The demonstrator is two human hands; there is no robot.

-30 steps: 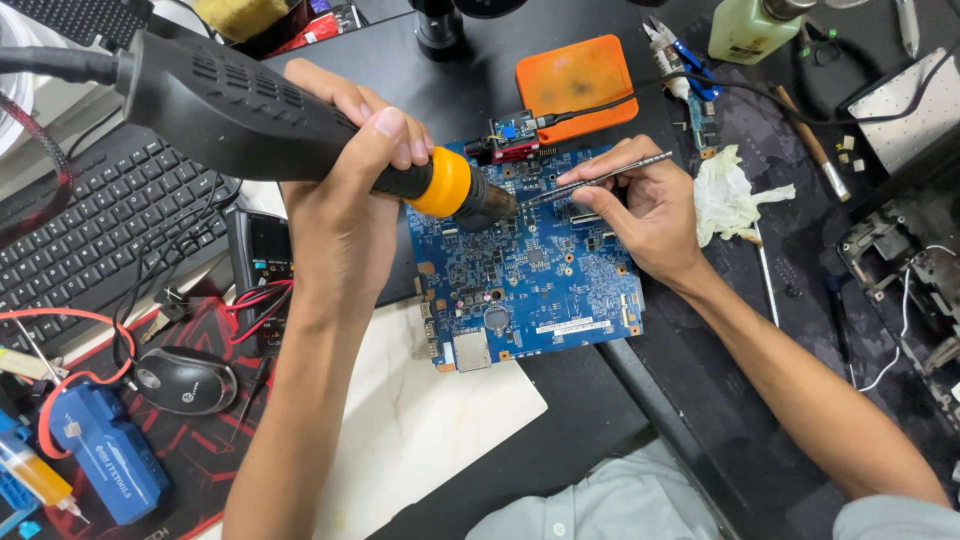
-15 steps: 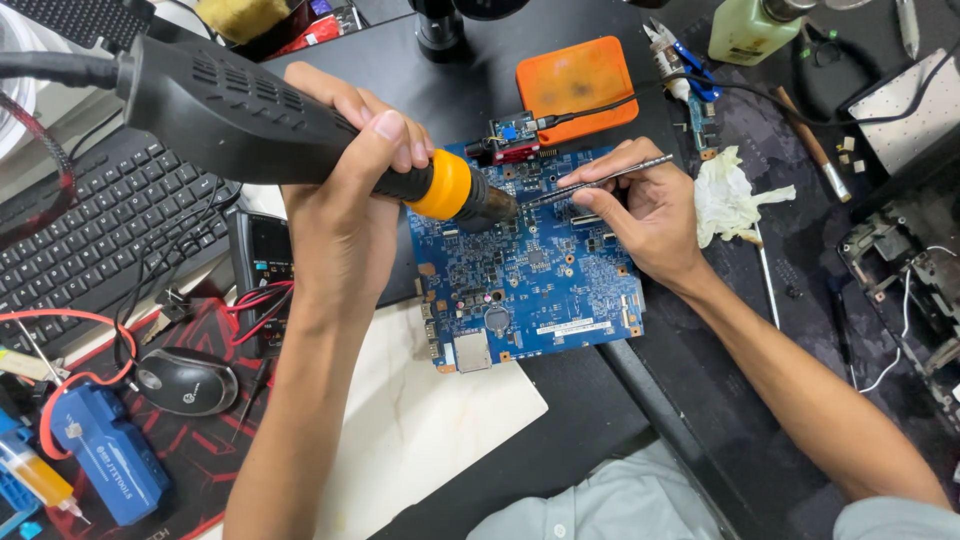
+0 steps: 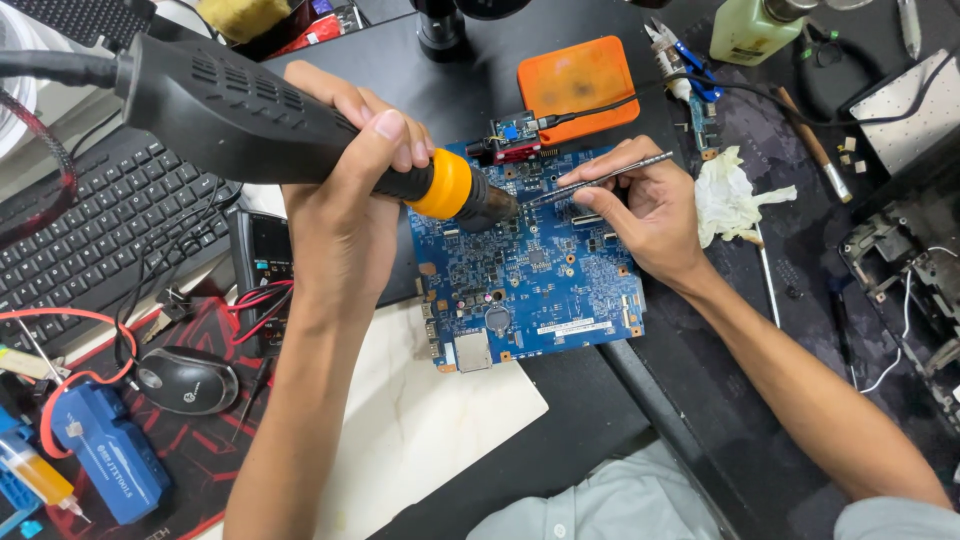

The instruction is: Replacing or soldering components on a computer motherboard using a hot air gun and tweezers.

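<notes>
Nothing is moving since before: left hand [image 3: 345, 200] is clenching the hot-air gun [image 3: 260, 115], aiming its nozzle at the blue motherboard [image 3: 530, 270] on the mat, while right hand [image 3: 640, 210] is pinching tweezers [image 3: 600, 180] there, ready for lifting a part.

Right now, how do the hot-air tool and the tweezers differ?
The hot-air tool is thick, black with an orange collar, gripped in the left hand; the tweezers are thin bare metal, pinched by the right hand. The tool trails a cable; the tweezers do not. Both tips point at the blue board.

left hand [image 3: 345, 190]: fingers curled in grip | right hand [image 3: 645, 215]: fingers pinched, wrist resting
</notes>
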